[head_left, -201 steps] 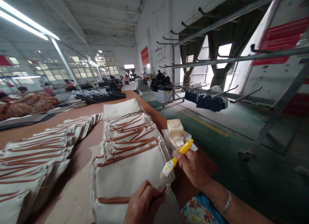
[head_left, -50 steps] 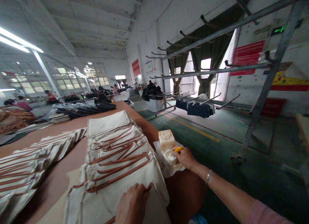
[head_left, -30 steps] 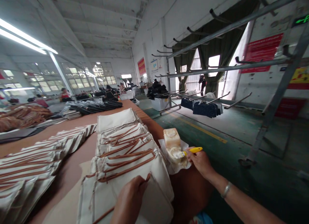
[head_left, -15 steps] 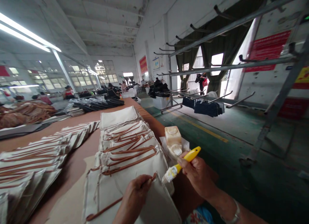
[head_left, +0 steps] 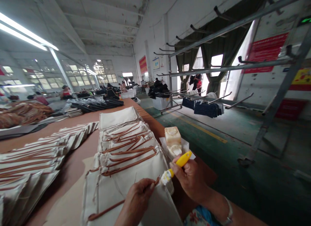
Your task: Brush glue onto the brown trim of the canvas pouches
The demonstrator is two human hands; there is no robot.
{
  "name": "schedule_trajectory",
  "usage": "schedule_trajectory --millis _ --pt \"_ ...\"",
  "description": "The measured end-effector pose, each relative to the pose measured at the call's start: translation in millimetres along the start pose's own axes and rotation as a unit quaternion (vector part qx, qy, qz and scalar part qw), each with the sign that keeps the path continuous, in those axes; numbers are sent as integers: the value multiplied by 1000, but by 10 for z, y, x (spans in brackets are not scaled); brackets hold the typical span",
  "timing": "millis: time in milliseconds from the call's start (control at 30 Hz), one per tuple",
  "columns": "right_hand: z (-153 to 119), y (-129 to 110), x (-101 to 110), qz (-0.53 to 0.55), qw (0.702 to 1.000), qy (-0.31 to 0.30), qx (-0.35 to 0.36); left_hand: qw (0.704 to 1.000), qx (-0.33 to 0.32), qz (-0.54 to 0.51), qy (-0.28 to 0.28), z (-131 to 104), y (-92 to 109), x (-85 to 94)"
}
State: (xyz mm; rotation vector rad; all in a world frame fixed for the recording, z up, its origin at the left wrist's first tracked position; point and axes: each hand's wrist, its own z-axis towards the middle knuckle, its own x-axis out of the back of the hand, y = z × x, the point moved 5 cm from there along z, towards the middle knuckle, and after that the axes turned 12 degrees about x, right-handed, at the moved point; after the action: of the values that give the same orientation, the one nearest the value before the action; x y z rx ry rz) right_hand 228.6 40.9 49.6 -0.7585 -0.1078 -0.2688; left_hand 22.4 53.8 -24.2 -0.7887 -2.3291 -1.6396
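On the table (head_left: pixel 80 156), one yellow brush (head_left: pixel 175 165), two hands, one glue tub (head_left: pixel 173 140).

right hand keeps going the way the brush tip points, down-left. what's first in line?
Likely the brown strap end on the nearest cream canvas bag, pinched by the left hand. The yellow-handled brush in the right hand looks almost there; depth unclear.

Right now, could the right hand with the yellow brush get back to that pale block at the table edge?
Probably yes. The right hand holds the yellow brush just short of the pale block, and nothing stands between them; the left hand is lower down on the cream bag.
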Motion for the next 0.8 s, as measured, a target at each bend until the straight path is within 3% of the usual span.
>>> schedule_trajectory --millis 133,267,367,500,667,800 --pt "5 55 36 -15 999 31 5 1000 -9 18 4 -79 57 -23" --pt "10 213 218 -34 996 75 -35 996 -68 36 46 -232 120 -21" --pt "-20 321 255 16 993 80 -83 984 -143 66 88 -364 154 -44" --pt "-76 326 114 128 979 46 -151 967 -211 93 106 -502 182 -89" --pt "-91 278 37 256 938 3 -232 967 -203 126 91 -513 179 -85" --pt "-28 302 132 219 945 35 -240 965 -206 139 87 -494 188 -87"
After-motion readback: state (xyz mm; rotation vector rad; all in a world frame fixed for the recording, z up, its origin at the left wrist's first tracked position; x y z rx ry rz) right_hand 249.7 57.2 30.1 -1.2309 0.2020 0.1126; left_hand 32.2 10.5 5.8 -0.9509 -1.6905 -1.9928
